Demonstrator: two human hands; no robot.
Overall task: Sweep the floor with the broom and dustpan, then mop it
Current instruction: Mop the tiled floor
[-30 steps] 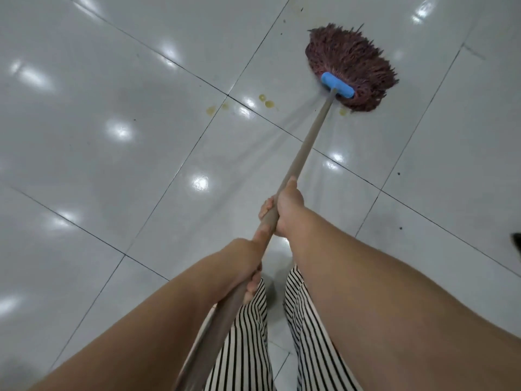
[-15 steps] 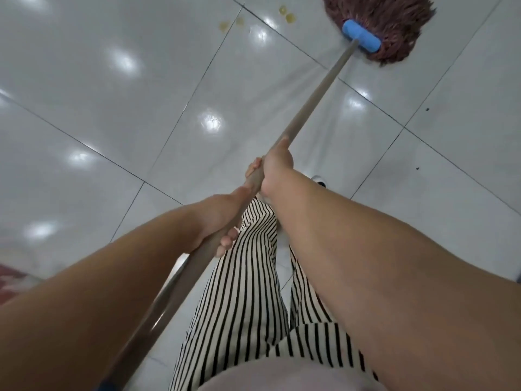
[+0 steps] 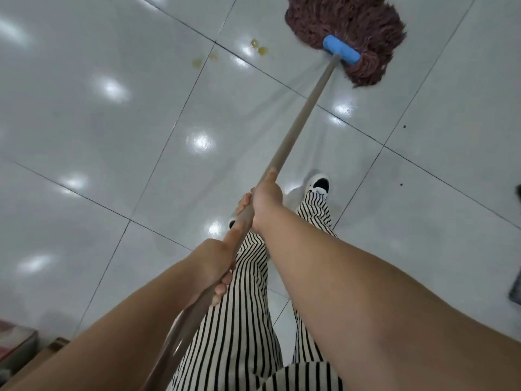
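A mop with a reddish-brown string head and a blue clamp lies on the glossy white tile floor ahead of me. Its long grey-brown handle runs back towards my body. My right hand grips the handle further up, thumb along the shaft. My left hand grips it lower down, closer to me. Some yellowish spots sit on the tiles just left of the mop head. No broom or dustpan is in view.
My legs in black-and-white striped trousers and a white shoe stand below the handle. A dark object shows at the right edge. A reddish item and a wooden corner sit at the bottom left.
The view has tilted back up, so the mop head is fully in frame again. The mop head sits slightly further right of the yellow spots. Both hands keep their grip on the handle.
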